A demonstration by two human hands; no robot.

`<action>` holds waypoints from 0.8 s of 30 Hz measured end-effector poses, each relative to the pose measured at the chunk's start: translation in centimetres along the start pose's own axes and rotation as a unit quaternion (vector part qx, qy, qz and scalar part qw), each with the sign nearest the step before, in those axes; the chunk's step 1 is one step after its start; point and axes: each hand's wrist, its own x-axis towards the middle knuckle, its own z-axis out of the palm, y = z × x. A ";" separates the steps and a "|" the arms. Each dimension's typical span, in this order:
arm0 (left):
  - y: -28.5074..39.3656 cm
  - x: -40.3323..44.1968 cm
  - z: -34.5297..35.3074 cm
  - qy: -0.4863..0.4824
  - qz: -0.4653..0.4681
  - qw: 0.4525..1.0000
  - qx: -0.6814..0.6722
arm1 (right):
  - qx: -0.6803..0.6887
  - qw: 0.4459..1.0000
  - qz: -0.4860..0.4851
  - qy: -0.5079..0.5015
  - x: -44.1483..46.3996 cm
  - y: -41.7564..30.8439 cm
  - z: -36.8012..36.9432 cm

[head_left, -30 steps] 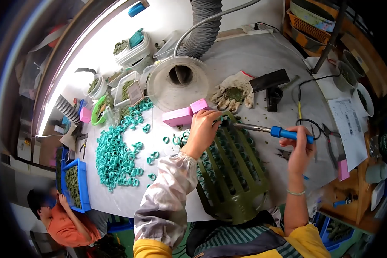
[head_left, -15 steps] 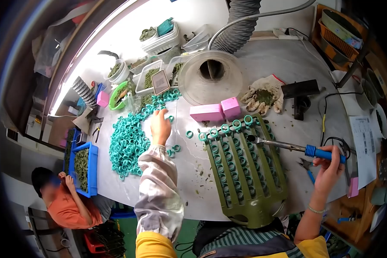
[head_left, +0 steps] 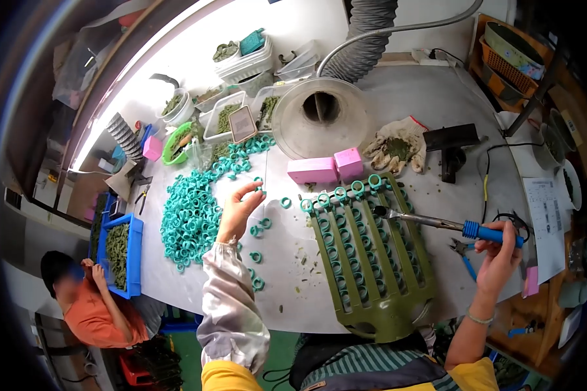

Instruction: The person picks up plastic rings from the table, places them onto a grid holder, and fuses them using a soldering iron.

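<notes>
Head view: observe the two bare hands, well apart, each serving a different article. Left hand (head_left: 240,207): thumb and fingertips are drawn nearly together, with a teal ring (head_left: 261,190) at their tips; from where I stand, I cannot tell whether it is gripped or merely touched. Such a fingertip pose presumably suits so small a part.

Immediately left of that grip lies the teal ring pile (head_left: 189,221), probably heaped there to be within short reach.

Right hand (head_left: 500,254): fingers are closed around the blue handle of a soldering iron (head_left: 451,225). The grip sits at the rear, likely to distance the skin from a metal shaft that may be hot. The dark tip points leftward from this grip, over the olive-green slotted frame (head_left: 398,317).

The frame lies between the two grips, nearer the wearer's body at its solid end. Teal rings sit in rows in its slots, presumably so that each has a fixed seat; five more line its far edge.

Beyond the frame, between the grips, stand two pink blocks (head_left: 313,171), possibly as a stop or rest. Pliers (head_left: 468,268) lie just left of the right grip, convenient to it. Far left of the left grip, a co-worker (head_left: 101,319) sits beside a blue tray (head_left: 134,254).
</notes>
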 end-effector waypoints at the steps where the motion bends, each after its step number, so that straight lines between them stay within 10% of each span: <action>1: 0.9 -0.7 1.4 -0.020 0.002 1.000 0.008 | -0.002 1.000 0.000 -0.002 0.0 -0.1 -0.2; 8: 5.2 -3.4 16.5 -0.184 0.208 0.941 0.194 | -0.011 1.000 -0.017 0.019 0.7 0.0 -0.7; 13: 4.4 -1.2 23.5 -0.098 0.364 0.876 0.300 | -0.019 0.999 -0.026 0.015 1.7 0.8 -0.2; 24: 2.8 1.2 26.5 -0.110 0.383 0.839 0.370 | -0.009 1.000 -0.009 -0.003 3.5 3.0 0.4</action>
